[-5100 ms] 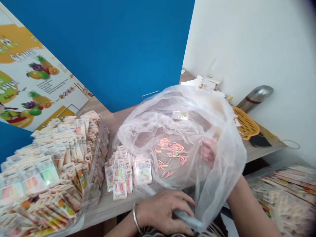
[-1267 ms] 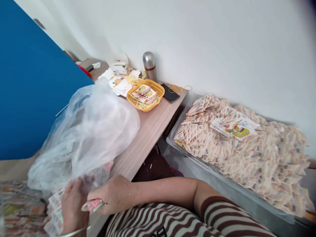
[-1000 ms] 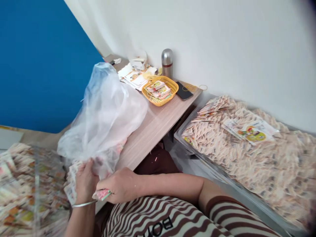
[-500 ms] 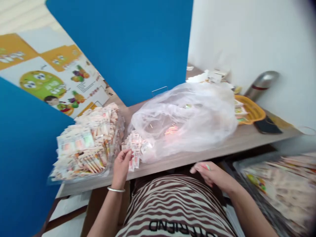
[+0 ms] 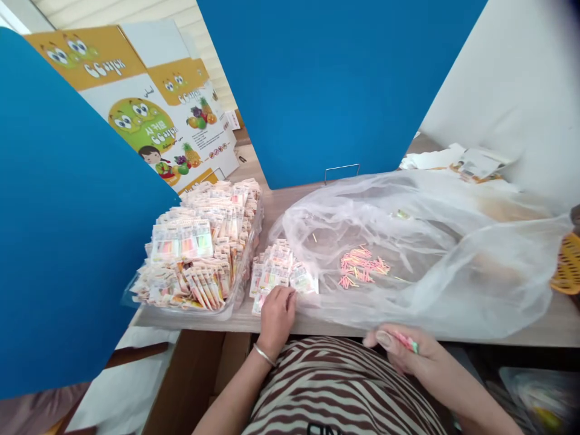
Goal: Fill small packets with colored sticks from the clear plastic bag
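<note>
My left hand (image 5: 277, 315) rests at the near edge of a small pile of printed sachets (image 5: 276, 269), its fingers curled together. Whatever may be between those fingertips is hidden. My right hand (image 5: 408, 350) is closed around several small pink and green sticks (image 5: 405, 342), just in front of the table edge. Between and beyond my hands a thin clear plastic bag (image 5: 457, 302) is spread over the table. A loose heap of short pink and yellow sticks (image 5: 362, 266) shows within the bag's outline.
A clear tray (image 5: 240, 302) heaped with sachets stands at the left. Behind it is a printed carton (image 5: 158, 121). Blue panels (image 5: 335, 90) rise at the back and left. A yellow basket (image 5: 566, 266) is at the right edge, with papers (image 5: 475, 164) at the back right.
The view has shifted, so the table things appear further right. My left hand is now at the small pile's near side. The plastic bag looks more spread out. My right hand keeps its sticks.
</note>
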The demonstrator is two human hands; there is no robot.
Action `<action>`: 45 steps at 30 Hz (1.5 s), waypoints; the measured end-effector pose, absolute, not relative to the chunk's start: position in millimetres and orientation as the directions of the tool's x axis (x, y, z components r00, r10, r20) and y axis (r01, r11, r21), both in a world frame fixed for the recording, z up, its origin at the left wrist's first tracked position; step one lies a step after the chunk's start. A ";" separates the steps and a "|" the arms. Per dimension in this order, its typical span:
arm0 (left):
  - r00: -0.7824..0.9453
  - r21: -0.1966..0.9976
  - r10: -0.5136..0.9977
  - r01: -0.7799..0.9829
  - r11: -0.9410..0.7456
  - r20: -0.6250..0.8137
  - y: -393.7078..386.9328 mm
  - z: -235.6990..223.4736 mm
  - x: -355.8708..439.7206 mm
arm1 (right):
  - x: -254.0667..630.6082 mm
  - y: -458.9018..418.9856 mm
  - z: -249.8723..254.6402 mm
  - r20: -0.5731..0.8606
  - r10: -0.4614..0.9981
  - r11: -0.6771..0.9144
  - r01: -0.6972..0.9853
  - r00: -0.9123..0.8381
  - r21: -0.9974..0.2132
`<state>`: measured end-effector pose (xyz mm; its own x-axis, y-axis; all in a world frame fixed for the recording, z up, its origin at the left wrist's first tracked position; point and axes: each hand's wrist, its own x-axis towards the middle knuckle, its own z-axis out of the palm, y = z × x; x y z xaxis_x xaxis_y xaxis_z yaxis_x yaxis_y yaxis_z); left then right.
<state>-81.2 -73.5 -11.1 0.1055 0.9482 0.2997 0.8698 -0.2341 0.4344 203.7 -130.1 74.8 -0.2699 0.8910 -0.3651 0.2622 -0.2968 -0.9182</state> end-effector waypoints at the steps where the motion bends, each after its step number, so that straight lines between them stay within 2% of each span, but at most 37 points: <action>1: 0.099 0.414 0.957 0.886 -0.210 0.272 -69.0 -11.3 -75.5 | 195.5 -119.0 81.0 -0.332 0.893 -0.253 0.273 -0.302 -0.928; 3: 0.135 0.337 0.968 0.920 -0.202 0.212 -62.0 -13.1 -67.4 | 177.8 -93.0 85.3 -0.233 0.909 -0.119 0.321 -0.346 -0.940; 6: 0.322 0.278 0.931 0.891 -0.359 0.170 -62.1 -20.8 -65.4 | 145.6 -49.8 69.0 -0.101 0.923 0.091 0.465 -0.371 -0.880; 8: 0.407 0.304 0.892 0.840 -0.450 0.197 -67.3 -28.1 -68.7 | 122.9 -24.5 48.6 -0.137 0.926 0.137 0.648 -0.353 -0.749; 10: 0.421 0.340 0.876 0.809 -0.480 0.235 -72.1 -34.6 -72.7 | 103.6 -5.9 28.5 -0.237 0.925 0.129 0.833 -0.297 -0.538; 12: 0.409 0.363 0.873 0.796 -0.484 0.266 -74.1 -38.8 -75.7 | 91.4 5.5 13.9 -0.303 0.923 0.116 0.922 -0.237 -0.370; 14: 0.398 0.377 0.871 0.789 -0.485 0.287 -73.7 -41.1 -77.5 | 87.3 11.0 6.1 -0.311 0.928 0.101 0.941 -0.207 -0.323; 18: 0.402 0.410 0.861 0.760 -0.504 0.311 -73.3 -43.3 -78.9 | 94.5 11.6 2.5 -0.239 0.947 0.110 0.916 -0.214 -0.385; 21: 0.272 0.509 0.905 0.756 -0.412 0.328 -72.6 -41.5 -77.3 | 101.7 8.0 -0.1 -0.196 0.945 0.149 0.875 -0.264 -0.461; 23: 0.095 0.599 0.957 0.762 -0.247 0.274 -67.9 -37.0 -73.6 | 104.8 5.5 -5.3 -0.166 0.943 0.158 0.825 -0.290 -0.543; 25: -0.023 0.637 0.986 0.766 -0.089 0.165 -58.8 -30.6 -68.3 | 106.8 3.9 -13.4 -0.109 0.950 0.160 0.755 -0.294 -0.636; 29: -0.066 0.607 0.997 0.794 0.036 0.027 -39.9 -20.9 -58.3 | 110.7 2.1 -28.1 0.009 0.959 0.195 0.637 -0.283 -0.746; 37: -0.085 0.640 0.989 0.769 -0.011 0.120 -43.7 -37.5 -65.5 | 119.8 -15.3 -22.9 0.040 0.992 0.104 0.610 -0.118 -0.785; 42: 0.007 0.622 0.938 0.747 -0.235 0.347 -50.9 -37.7 -70.2 | 118.1 -20.8 -24.7 -0.045 0.997 -0.014 0.436 -0.060 -0.900; 45: 0.052 0.589 0.900 0.739 -0.326 0.432 -52.7 -29.7 -70.4 | 116.0 -19.7 -23.4 -0.068 0.997 -0.051 0.299 -0.047 -0.953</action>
<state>-70.4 -52.7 -29.7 0.0523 0.9003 0.4320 0.7393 -0.3258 0.5894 116.0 -19.7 -23.4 -0.0467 0.9966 -0.0684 0.2990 -0.0514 -0.9529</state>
